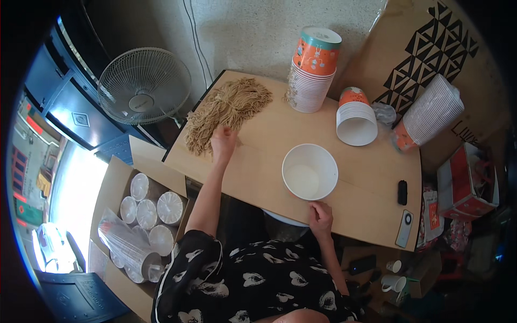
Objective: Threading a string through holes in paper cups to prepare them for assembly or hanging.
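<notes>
A heap of tan cords (229, 105), bunched and tied near its middle, lies on the far left of the table. At its near edge is my left hand (223, 141), fingers pinched together among the cord ends. In front of me stands an open white paper bucket (311, 171), upright and with nothing visible inside but its pale bottom. Just below it, at the table's front edge, my right hand (321, 216) has its fingers curled closed; whatever they hold, if anything, is hidden.
Behind the bucket rises a tall stack of orange paper buckets (314, 70). A shorter stack lies tipped (356, 118), and a plastic-wrapped stack (431, 113) leans right. A black object (402, 192) and a remote (404, 228) lie near the right edge. A carton of wrapped cups (146, 214) and a fan (144, 86) stand left.
</notes>
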`<action>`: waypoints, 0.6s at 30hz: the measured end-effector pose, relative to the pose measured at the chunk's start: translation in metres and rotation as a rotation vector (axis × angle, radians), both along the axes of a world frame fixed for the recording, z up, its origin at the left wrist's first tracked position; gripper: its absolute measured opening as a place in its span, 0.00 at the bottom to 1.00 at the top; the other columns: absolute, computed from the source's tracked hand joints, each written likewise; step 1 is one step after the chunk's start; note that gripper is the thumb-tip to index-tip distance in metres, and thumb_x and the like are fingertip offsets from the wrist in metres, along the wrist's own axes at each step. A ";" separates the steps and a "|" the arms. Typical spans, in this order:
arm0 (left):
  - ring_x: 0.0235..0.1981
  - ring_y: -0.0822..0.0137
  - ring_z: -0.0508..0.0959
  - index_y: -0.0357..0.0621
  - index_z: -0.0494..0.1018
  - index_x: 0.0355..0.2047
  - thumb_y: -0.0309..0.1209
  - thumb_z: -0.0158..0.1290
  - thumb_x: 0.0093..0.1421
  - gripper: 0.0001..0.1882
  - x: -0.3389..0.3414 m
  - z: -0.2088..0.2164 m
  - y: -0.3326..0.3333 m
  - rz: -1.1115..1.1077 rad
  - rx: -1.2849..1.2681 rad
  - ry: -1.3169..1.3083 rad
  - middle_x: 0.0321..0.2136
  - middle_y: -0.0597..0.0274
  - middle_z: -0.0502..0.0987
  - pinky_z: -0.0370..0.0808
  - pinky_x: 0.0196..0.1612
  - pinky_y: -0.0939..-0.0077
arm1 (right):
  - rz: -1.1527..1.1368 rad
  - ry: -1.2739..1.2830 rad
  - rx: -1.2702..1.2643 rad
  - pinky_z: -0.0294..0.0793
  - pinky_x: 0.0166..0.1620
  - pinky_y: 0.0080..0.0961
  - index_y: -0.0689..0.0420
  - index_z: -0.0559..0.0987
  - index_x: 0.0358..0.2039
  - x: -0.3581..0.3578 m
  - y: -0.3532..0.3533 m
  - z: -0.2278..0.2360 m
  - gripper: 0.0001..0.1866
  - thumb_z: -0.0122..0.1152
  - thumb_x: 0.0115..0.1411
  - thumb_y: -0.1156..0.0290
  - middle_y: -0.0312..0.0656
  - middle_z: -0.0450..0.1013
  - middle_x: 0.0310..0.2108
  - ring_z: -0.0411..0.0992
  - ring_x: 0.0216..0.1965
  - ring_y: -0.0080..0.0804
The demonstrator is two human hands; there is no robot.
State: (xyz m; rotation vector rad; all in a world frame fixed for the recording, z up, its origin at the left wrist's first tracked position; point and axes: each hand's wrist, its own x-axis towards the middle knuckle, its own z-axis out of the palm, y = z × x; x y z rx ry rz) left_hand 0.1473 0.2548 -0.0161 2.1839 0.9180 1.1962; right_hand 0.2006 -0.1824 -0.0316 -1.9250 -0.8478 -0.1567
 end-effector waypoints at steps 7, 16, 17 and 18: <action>0.28 0.56 0.81 0.41 0.80 0.33 0.30 0.64 0.56 0.07 0.022 -0.014 0.022 0.000 -0.013 0.135 0.26 0.53 0.80 0.78 0.36 0.64 | 0.142 -0.070 -0.195 0.66 0.51 0.37 0.56 0.83 0.43 0.001 -0.002 0.013 0.13 0.63 0.56 0.77 0.40 0.79 0.44 0.74 0.45 0.39; 0.27 0.57 0.84 0.40 0.78 0.32 0.25 0.60 0.59 0.02 -0.035 0.018 -0.098 -0.271 0.000 0.035 0.26 0.55 0.82 0.79 0.31 0.68 | 0.218 0.500 0.038 0.75 0.41 0.27 0.61 0.81 0.43 -0.031 0.010 0.016 0.07 0.58 0.66 0.76 0.41 0.78 0.37 0.77 0.37 0.30; 0.26 0.59 0.84 0.41 0.78 0.32 0.25 0.60 0.60 0.02 -0.044 0.021 -0.123 -0.321 -0.079 0.059 0.25 0.55 0.82 0.79 0.30 0.69 | 0.284 0.638 0.065 0.74 0.46 0.23 0.62 0.80 0.47 -0.035 0.014 0.017 0.10 0.55 0.71 0.72 0.38 0.78 0.40 0.75 0.42 0.23; 0.25 0.61 0.84 0.40 0.79 0.33 0.26 0.60 0.61 0.03 -0.054 0.025 -0.147 -0.380 -0.223 0.091 0.24 0.55 0.82 0.79 0.30 0.70 | 0.280 0.651 0.061 0.74 0.46 0.23 0.62 0.80 0.47 -0.037 0.020 0.020 0.10 0.55 0.71 0.72 0.38 0.78 0.40 0.75 0.42 0.23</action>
